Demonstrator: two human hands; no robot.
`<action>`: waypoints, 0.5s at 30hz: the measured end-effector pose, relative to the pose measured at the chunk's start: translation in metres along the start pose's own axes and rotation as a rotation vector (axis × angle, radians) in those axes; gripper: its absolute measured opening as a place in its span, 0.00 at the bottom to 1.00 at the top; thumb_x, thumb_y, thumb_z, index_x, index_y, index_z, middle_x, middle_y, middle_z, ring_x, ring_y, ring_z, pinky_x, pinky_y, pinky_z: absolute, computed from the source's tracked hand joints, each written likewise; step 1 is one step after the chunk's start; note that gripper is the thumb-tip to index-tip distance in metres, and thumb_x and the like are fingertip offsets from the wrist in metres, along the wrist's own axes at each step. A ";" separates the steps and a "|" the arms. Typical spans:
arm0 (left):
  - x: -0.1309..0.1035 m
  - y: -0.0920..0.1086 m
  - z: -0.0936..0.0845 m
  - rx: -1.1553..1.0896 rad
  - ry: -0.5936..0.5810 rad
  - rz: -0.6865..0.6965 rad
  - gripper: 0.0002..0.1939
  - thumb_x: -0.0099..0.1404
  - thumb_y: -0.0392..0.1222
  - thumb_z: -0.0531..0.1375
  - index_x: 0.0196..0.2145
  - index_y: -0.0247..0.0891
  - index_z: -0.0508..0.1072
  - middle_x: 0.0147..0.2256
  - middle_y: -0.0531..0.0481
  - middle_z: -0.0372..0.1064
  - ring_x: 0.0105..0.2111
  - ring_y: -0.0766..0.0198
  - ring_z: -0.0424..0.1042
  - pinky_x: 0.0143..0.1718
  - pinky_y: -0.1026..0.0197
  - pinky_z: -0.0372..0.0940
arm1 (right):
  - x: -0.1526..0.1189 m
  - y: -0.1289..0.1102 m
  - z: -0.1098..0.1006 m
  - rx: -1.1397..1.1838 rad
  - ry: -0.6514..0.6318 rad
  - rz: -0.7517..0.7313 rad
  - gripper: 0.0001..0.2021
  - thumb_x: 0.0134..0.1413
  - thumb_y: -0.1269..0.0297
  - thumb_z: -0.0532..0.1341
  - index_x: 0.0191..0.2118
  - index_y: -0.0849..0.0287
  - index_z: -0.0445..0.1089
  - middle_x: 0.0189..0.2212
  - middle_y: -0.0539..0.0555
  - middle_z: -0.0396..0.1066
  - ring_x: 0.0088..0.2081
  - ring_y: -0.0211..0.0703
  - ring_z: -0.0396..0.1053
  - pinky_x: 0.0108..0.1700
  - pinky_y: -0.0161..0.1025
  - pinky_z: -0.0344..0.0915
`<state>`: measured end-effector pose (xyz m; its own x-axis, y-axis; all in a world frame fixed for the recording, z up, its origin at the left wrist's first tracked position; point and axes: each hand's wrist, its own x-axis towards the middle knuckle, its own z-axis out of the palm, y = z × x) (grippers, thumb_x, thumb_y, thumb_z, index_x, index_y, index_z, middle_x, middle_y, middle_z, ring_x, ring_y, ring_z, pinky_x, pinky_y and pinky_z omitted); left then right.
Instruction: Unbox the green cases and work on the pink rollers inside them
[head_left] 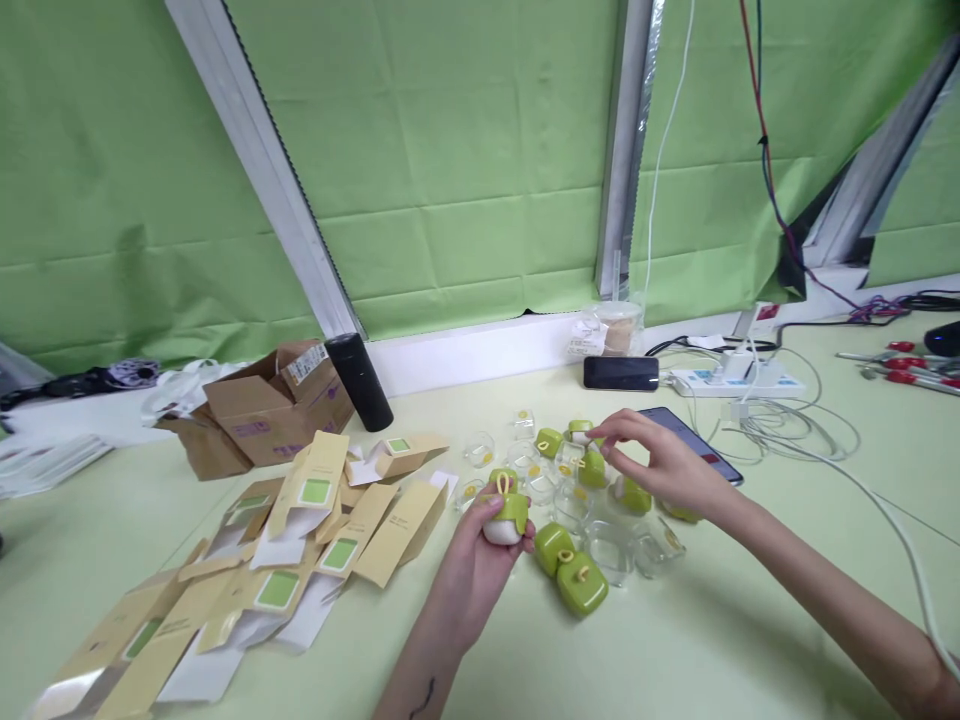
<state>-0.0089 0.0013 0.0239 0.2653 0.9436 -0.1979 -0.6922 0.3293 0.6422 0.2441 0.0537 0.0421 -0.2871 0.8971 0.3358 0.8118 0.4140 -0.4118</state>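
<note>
Case (504, 528) in left fingers (480, 516); right fingers (619, 427) near green cases (592, 469).

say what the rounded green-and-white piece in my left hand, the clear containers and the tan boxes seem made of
Rounded green-and-white piece: probably plastic with a soft sheen, from its smooth surface. Clear containers: see-through with bright highlights, plastic or glass, unclear which. Tan boxes: likely matte card, given creased flaps.
</note>
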 end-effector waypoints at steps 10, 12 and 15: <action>0.000 0.017 -0.007 -0.097 0.138 0.007 0.06 0.63 0.39 0.53 0.35 0.33 0.66 0.31 0.40 0.71 0.29 0.57 0.73 0.31 0.57 0.70 | 0.026 0.067 0.027 -0.271 -0.373 0.385 0.11 0.60 0.61 0.57 0.45 0.61 0.68 0.42 0.53 0.70 0.38 0.40 0.70 0.40 0.42 0.69; 0.000 0.014 -0.007 -0.093 0.121 0.025 0.07 0.63 0.41 0.53 0.34 0.34 0.66 0.27 0.44 0.69 0.21 0.64 0.68 0.24 0.62 0.66 | 0.025 0.068 0.034 -0.261 -0.422 0.405 0.10 0.59 0.60 0.58 0.40 0.62 0.70 0.37 0.52 0.72 0.35 0.40 0.71 0.36 0.39 0.69; -0.001 0.009 -0.008 -0.094 0.094 0.071 0.07 0.62 0.39 0.54 0.36 0.33 0.66 0.27 0.46 0.69 0.21 0.67 0.66 0.23 0.66 0.63 | 0.024 0.070 0.030 -0.284 -0.392 0.447 0.07 0.50 0.62 0.62 0.27 0.61 0.71 0.26 0.53 0.74 0.29 0.44 0.72 0.27 0.36 0.63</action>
<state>-0.0210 0.0036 0.0242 0.1525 0.9622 -0.2256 -0.7677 0.2591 0.5861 0.2785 0.1086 -0.0045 -0.0119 0.9852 -0.1713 0.9831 -0.0198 -0.1822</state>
